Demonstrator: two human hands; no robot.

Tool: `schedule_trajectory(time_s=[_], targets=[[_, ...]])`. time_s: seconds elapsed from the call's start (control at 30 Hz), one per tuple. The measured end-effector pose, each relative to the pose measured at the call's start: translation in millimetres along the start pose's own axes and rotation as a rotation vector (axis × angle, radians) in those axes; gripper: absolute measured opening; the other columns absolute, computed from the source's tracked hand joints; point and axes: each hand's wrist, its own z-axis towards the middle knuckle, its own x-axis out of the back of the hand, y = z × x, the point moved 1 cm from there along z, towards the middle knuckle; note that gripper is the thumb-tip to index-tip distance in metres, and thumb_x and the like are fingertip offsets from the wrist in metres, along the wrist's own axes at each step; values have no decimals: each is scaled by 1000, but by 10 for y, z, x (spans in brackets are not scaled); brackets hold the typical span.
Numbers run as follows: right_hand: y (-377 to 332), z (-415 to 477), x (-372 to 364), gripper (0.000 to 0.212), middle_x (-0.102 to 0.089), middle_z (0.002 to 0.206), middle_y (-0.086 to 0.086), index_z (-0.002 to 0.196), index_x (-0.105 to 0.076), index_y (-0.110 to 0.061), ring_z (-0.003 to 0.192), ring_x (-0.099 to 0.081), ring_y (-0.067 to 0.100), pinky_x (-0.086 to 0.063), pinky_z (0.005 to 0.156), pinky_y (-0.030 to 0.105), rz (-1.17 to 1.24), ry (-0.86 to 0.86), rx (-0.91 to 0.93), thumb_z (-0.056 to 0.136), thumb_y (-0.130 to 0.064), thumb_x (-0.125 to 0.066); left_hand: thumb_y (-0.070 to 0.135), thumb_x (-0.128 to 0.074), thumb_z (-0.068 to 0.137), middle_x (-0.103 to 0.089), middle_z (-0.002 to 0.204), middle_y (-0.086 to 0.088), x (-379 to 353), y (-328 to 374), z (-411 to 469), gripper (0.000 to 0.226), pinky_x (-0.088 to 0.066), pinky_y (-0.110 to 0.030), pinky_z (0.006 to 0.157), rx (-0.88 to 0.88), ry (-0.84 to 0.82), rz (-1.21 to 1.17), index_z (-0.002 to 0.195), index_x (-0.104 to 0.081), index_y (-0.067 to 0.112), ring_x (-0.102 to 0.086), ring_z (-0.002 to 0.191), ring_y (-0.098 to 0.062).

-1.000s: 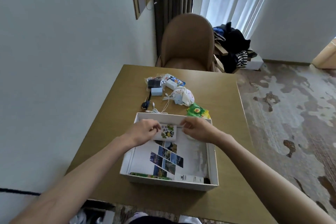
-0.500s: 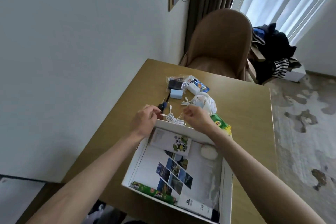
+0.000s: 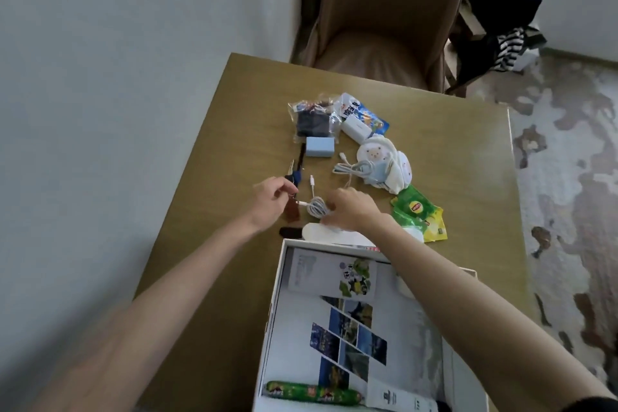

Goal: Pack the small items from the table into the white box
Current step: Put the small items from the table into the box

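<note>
The white box lies open at the near edge of the table. It holds a brochure, a photo sheet, a green sausage stick and a small white carton. Just beyond its far rim, my left hand pinches a key bunch with a brown tag. My right hand curls its fingers onto a coiled white cable. A white oval pad lies under that hand.
Farther back on the wooden table lie a blue charger, a white power bank, a clear bag with a dark item, a sheep-print pouch with another cable, and green tea packets. A brown chair stands behind.
Both hands left the brochure in the box and reached over its far rim to the table. The left took the keys, the right reached the coiled cable. The view tilted down and closer.
</note>
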Motion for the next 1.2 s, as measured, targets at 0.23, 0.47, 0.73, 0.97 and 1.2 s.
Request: schedule_trajectory(time_s=[0.23,0.47,0.73,0.97,1.2], targets=[[235,-107,254,19,-70,79,4,86,-69,-12,71,-64,15,-50,62,28,618,28,-20,81,-30,-67,8,-51,93,-63,99,6,-37,-8,179,21,-47,-17,76,-112,-55,73,97,-66,22,-59,89,-6],[512,-348,578,26,-67,86,15,85,-63,-2,82,-64,22,-52,78,38,1188,186,-66,73,-24,-56,12,-51,93,-62,97,8,-33,169,217,18,-42,-8,70,-219,-124,160,97,-65,22,-55,85,0],[800,-695,690,23,-63,63,2,86,-56,-8,59,-59,13,-46,62,30,1758,329,-69,72,-21,-42,19,-57,87,-55,113,1,-377,753,509,36,-51,-36,84,-312,-142,387,122,-53,20,-53,105,-17],[1014,-1028,488,25,-63,78,8,92,-58,-4,67,-60,15,-48,69,32,1587,359,-209,75,-20,-49,17,-59,86,-50,132,-5,-768,840,823,52,-43,-39,94,-383,-271,906,135,-41,16,-43,118,-25],[1028,-1500,410,2,-59,75,8,73,-58,-15,83,-59,24,-45,78,37,1510,404,-132,72,-17,-59,45,-60,87,-53,94,-3,-839,844,867,35,-45,-38,78,-313,-303,859,99,-64,12,-53,95,-24]])
